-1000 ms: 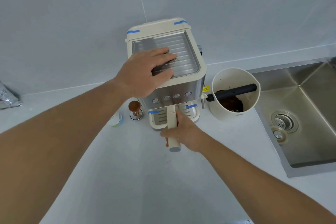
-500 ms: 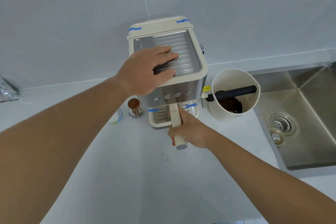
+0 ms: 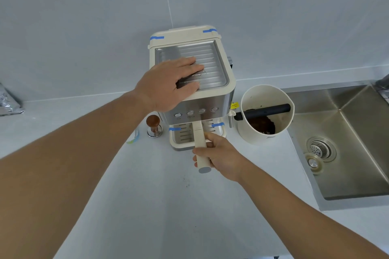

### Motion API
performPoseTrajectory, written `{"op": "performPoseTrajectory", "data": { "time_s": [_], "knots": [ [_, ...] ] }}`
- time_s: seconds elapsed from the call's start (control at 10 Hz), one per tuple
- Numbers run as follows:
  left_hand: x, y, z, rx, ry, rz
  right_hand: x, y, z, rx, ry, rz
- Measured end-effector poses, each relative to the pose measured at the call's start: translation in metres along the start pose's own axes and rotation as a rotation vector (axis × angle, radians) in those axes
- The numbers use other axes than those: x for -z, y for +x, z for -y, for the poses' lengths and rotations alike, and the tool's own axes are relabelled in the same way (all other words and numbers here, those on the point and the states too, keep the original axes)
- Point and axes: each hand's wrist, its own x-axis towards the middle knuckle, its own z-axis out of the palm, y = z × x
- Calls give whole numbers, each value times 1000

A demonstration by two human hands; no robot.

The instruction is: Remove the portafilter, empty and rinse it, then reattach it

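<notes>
A cream and steel espresso machine [image 3: 212,99] stands against the tiled wall. My left hand [image 3: 168,84] lies flat on its ribbed metal top, fingers spread. The portafilter's cream handle [image 3: 199,135] sticks out from under the machine's front toward me, over the drip tray [image 3: 181,139]. My right hand [image 3: 219,156] is wrapped around the handle near its grey end cap. The portafilter's basket is hidden under the machine.
A cream knock box [image 3: 266,113] with a black bar and spent coffee grounds stands right of the machine. A steel sink [image 3: 347,143] with a drain lies at the far right. A wooden-knobbed tamper [image 3: 154,125] sits left of the machine. A foil bag [image 3: 8,102] rests at the left edge.
The handle in my right hand swung slightly to the right half a second ago and now points nearly straight toward me again. My left hand has stayed on the machine's top.
</notes>
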Motion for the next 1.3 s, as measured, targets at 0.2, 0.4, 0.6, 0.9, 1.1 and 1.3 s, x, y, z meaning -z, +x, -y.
{"op": "performPoseTrajectory", "data": {
  "time_s": [0.2, 0.4, 0.6, 0.9, 1.1, 1.3],
  "knots": [
    [0, 0, 0, 1, -8, -7, -2, -5, 5, -31, 40, -14],
    [-2, -1, 1, 4, -23, -12, -4, -7, 8, -56, -29, -81],
    [-1, -1, 0, 10, -41, -34, -6, -12, 13, -97, -164, -170],
    [4, -3, -5, -10, -46, -4, -4, -38, 42, 12, -291, -241],
    [15, -9, -15, 32, -168, 25, 17, -74, 86, 229, -468, -281],
    [49, -14, -24, 143, -467, -50, 39, -111, 146, 392, -359, -339]
  ]
}}
